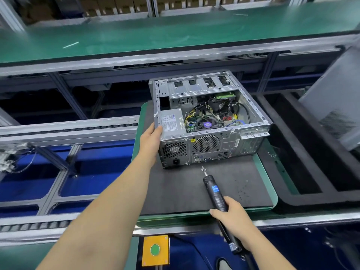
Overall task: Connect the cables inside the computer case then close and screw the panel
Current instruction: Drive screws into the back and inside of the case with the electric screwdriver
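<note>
An open grey computer case (210,142) lies on its side on a dark foam mat (181,190), its rear ports facing me. Inside I see a tangle of coloured cables (212,114), a power supply (172,121) and a fan. My left hand (153,133) grips the case's near left top edge beside the power supply. My right hand (230,214) holds a black electric screwdriver (214,191) low over the mat, its bit pointing toward the case's rear. A grey side panel (335,106) stands tilted at the right edge of view.
The mat sits on a green pallet (270,184) on a conveyor line with metal rails (68,125). A yellow box with a green button (155,250) is at the near edge. A green workbench (155,34) runs across the back. Black foam trays (311,152) lie to the right.
</note>
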